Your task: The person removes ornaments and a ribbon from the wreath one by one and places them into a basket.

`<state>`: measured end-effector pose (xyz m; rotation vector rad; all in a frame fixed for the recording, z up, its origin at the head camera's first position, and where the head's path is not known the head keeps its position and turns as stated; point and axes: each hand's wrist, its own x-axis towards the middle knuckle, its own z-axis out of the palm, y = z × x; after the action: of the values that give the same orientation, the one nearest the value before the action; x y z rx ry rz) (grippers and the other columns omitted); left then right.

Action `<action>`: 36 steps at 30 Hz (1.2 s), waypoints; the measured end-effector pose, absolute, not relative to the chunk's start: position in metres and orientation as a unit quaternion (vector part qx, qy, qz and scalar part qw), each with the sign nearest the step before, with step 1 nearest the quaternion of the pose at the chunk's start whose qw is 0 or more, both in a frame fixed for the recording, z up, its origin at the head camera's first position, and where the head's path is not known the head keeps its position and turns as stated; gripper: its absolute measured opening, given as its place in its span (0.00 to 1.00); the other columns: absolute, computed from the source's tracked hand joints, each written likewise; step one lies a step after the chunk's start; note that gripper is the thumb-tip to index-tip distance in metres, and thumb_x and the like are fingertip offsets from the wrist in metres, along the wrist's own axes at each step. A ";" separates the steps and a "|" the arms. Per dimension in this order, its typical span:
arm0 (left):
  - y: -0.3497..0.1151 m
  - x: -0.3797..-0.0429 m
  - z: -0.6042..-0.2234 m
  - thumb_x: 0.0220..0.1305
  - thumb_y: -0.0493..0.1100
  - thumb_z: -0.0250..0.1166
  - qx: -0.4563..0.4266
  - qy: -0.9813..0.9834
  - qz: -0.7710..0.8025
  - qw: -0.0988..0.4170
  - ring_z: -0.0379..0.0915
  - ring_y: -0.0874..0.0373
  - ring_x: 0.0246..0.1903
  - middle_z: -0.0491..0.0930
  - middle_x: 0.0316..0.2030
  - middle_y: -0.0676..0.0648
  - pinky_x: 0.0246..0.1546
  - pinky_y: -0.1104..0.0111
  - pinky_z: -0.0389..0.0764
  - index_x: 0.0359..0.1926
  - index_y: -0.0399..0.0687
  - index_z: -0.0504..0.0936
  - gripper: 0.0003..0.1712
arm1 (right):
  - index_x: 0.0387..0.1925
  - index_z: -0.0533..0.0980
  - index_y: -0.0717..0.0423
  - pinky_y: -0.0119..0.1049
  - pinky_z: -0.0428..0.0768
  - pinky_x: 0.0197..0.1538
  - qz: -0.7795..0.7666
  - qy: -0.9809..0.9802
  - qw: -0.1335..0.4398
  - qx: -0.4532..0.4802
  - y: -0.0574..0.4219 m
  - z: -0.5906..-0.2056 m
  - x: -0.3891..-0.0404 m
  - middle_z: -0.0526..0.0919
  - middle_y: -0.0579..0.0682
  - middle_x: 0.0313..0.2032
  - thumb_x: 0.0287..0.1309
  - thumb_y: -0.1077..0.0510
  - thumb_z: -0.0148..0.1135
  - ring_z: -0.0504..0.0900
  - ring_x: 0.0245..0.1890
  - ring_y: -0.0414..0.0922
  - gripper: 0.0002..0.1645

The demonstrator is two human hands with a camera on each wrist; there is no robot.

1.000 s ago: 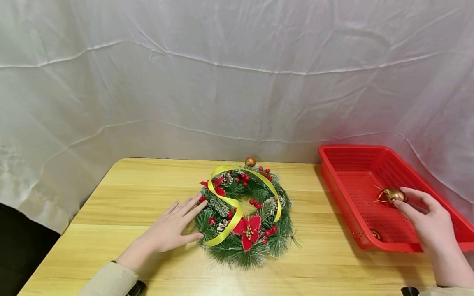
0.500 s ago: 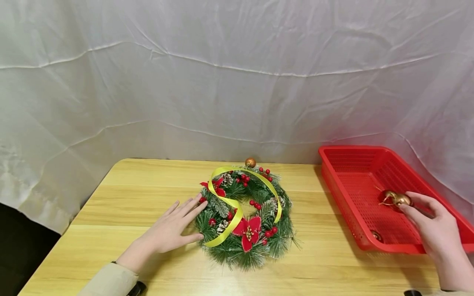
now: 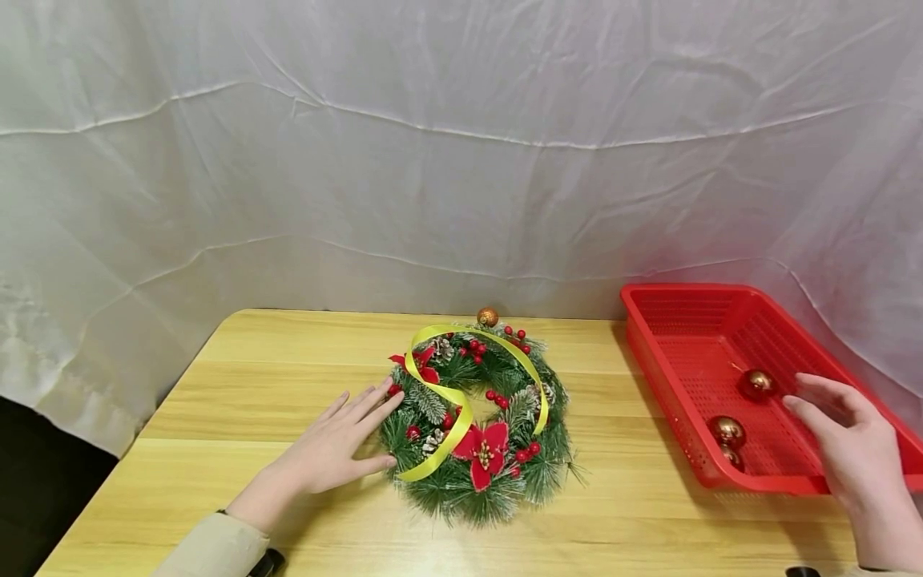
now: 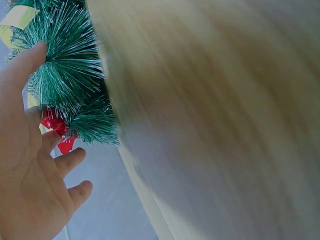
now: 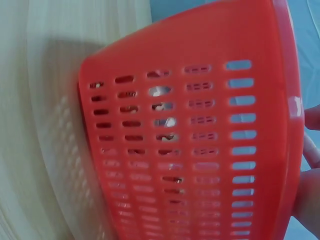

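- Pale grey cloth (image 3: 461,192) hung behind a light wood bench (image 3: 274,385).
- One round wreath (image 3: 517,413) lay flat mid-bench, with one yellow ribbon (image 3: 461,413) curled over it, two red flowers (image 3: 485,453) and a lone orange-gold ball (image 3: 487,316) at its far edge.
- One red basket (image 3: 667,393) sat to the right, long axis running away and slanting left, three gold balls (image 3: 728,431) inside.
- Left hand (image 3: 339,445): palm down, fingers straight and spread, touched the wreath's left side, gripped nothing.
- Right hand (image 3: 858,449): reached over the basket, thumb and fingers parted, held nothing.

Table (image 3: 288,361) bears 1 wreath (image 3: 429,402), 1 basket (image 3: 671,401).
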<state>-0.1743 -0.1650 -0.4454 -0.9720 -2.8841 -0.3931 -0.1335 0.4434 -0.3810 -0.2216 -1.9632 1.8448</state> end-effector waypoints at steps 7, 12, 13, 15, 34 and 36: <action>-0.165 -0.174 -0.445 0.61 0.73 0.50 -0.317 -0.939 -0.125 0.039 0.46 0.45 0.70 0.40 0.75 0.49 0.69 0.48 0.41 0.76 0.58 0.46 0.50 | 0.51 0.79 0.55 0.15 0.75 0.38 0.694 -0.681 0.231 -0.038 0.415 -0.366 -0.139 0.83 0.37 0.40 0.55 0.73 0.63 0.80 0.38 0.29 0.22; -0.166 -0.174 -0.445 0.61 0.73 0.50 -0.315 -0.940 -0.126 0.036 0.47 0.44 0.70 0.40 0.75 0.50 0.69 0.48 0.41 0.76 0.58 0.46 0.50 | 0.55 0.77 0.54 0.15 0.74 0.39 0.627 -0.749 0.212 -0.018 0.379 -0.348 -0.149 0.81 0.37 0.44 0.58 0.66 0.64 0.77 0.40 0.30 0.23; -0.166 -0.174 -0.445 0.61 0.73 0.50 -0.316 -0.940 -0.125 0.036 0.47 0.44 0.70 0.40 0.75 0.50 0.69 0.48 0.41 0.76 0.58 0.46 0.50 | 0.56 0.76 0.53 0.15 0.74 0.39 0.617 -0.759 0.208 -0.011 0.371 -0.344 -0.151 0.80 0.38 0.45 0.58 0.65 0.64 0.77 0.41 0.31 0.23; -0.165 -0.174 -0.444 0.60 0.73 0.50 -0.315 -0.940 -0.125 0.036 0.48 0.44 0.70 0.40 0.75 0.50 0.69 0.48 0.41 0.76 0.58 0.46 0.50 | 0.56 0.75 0.56 0.16 0.73 0.41 0.614 -0.762 0.208 0.013 0.355 -0.338 -0.159 0.79 0.40 0.47 0.59 0.65 0.63 0.76 0.43 0.32 0.23; -0.165 -0.174 -0.446 0.60 0.73 0.50 -0.311 -0.942 -0.126 0.033 0.44 0.47 0.71 0.40 0.75 0.50 0.69 0.49 0.40 0.76 0.60 0.45 0.50 | 0.56 0.72 0.63 0.23 0.75 0.50 0.589 -0.786 0.119 0.143 0.256 -0.331 -0.226 0.77 0.46 0.49 0.61 0.60 0.63 0.76 0.48 0.41 0.23; -0.165 -0.174 -0.446 0.60 0.73 0.51 -0.311 -0.942 -0.123 0.033 0.44 0.47 0.71 0.40 0.75 0.50 0.69 0.49 0.40 0.76 0.60 0.45 0.50 | 0.56 0.72 0.63 0.24 0.75 0.51 0.583 -0.794 0.098 0.141 0.251 -0.333 -0.234 0.77 0.47 0.50 0.61 0.58 0.63 0.76 0.49 0.41 0.24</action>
<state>-0.1738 -0.1647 -0.4461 -0.9565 -2.8977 -0.3780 -0.2336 0.2508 -0.3330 0.4178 -2.3495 1.7266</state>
